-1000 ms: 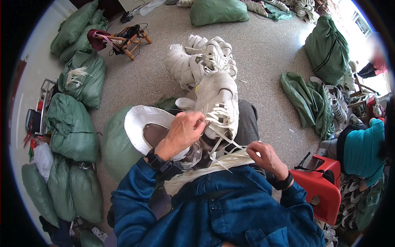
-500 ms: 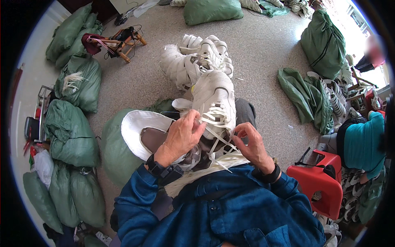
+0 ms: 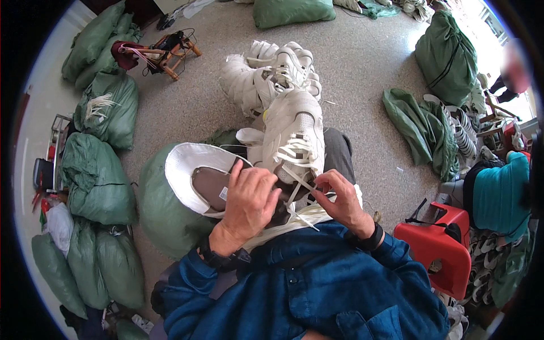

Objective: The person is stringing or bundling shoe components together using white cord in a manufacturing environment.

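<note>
An off-white sneaker [image 3: 292, 122] lies in front of me, toe pointing away, its pale shoelace [image 3: 294, 173] threaded through the upper part and loose near the collar. My right hand [image 3: 343, 201] pinches the shoelace between thumb and forefinger at the collar's right side. Left of the collar, my left hand [image 3: 249, 201] has half-bent fingers with the thumb apart; no lace shows in it. Beside that hand is a shoe piece [image 3: 175, 178] with a broad white rim and brown inside. A bundle of pale laces [image 3: 314, 215] lies across my lap, partly hidden by my hands.
More off-white sneakers [image 3: 243, 85] are piled beyond the front one. Green sacks [image 3: 96, 175] line the left wall; another sack [image 3: 161, 209] stands by my left leg. At right are a red plastic stool [image 3: 439, 249] and a person in a teal top [image 3: 498, 192].
My left hand has come away from the lace, moving down and toward me. My right hand has shifted slightly left and now pinches the lace by the collar.
</note>
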A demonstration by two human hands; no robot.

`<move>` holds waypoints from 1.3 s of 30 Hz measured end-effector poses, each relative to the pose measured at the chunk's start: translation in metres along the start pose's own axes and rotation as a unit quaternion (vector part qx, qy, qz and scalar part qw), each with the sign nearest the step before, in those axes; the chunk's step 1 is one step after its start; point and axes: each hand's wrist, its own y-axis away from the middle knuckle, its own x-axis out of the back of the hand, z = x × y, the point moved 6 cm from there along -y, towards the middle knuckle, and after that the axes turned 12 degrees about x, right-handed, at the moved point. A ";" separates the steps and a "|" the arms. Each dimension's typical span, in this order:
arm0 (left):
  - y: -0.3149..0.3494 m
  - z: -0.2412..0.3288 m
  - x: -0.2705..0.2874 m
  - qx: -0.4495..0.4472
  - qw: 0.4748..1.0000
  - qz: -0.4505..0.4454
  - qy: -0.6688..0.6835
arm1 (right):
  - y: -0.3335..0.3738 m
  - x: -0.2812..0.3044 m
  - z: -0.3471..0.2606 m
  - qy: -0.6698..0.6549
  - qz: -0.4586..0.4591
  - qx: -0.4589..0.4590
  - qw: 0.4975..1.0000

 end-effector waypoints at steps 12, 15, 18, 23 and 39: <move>0.011 0.015 -0.057 -0.046 0.995 -0.083 -0.022 | 0.028 -0.016 0.028 -0.042 -0.044 -0.065 0.996; 0.010 0.008 -0.051 0.005 0.992 -0.095 0.081 | 0.036 -0.011 0.033 -0.131 -0.059 -0.135 0.980; 0.008 0.012 -0.042 0.063 0.978 -0.105 0.169 | 0.037 -0.012 0.033 -0.163 -0.048 -0.163 0.972; 0.008 0.020 -0.034 0.042 0.985 -0.091 0.143 | 0.045 -0.044 0.058 -0.110 -0.088 -0.112 0.984; 0.011 0.015 -0.029 0.258 0.676 -0.273 0.634 | 0.001 0.001 -0.074 -0.197 -0.240 0.025 0.950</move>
